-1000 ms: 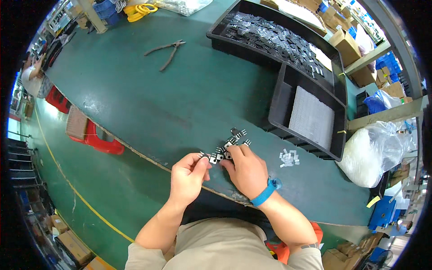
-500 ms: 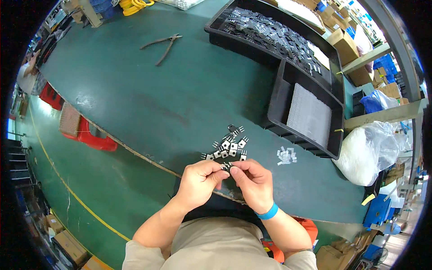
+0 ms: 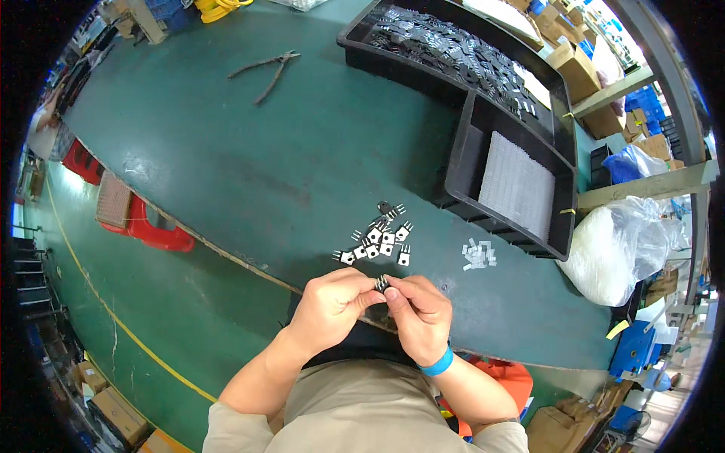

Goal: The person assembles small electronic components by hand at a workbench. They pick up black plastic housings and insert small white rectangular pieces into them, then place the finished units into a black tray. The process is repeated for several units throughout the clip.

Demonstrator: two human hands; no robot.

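Green workbench (image 3: 226,151). Your left hand (image 3: 330,308) and right hand (image 3: 424,311) both pinch black leaded component (image 3: 381,284), just your side of transistor-like component pile (image 3: 387,238). Probably light, stiff body, bendable legs; hold body edges.

Pretty clearly a factory workshop, looks like a small-parts assembly spot. The big green table (image 3: 302,143) has pliers (image 3: 282,63), a little pile of pronged parts (image 3: 387,238) and well-filled black trays (image 3: 408,81), plus there's a green floor (image 3: 174,302) with a painted yellow line (image 3: 164,362) and cardboard boxes (image 3: 117,414) on both sides.
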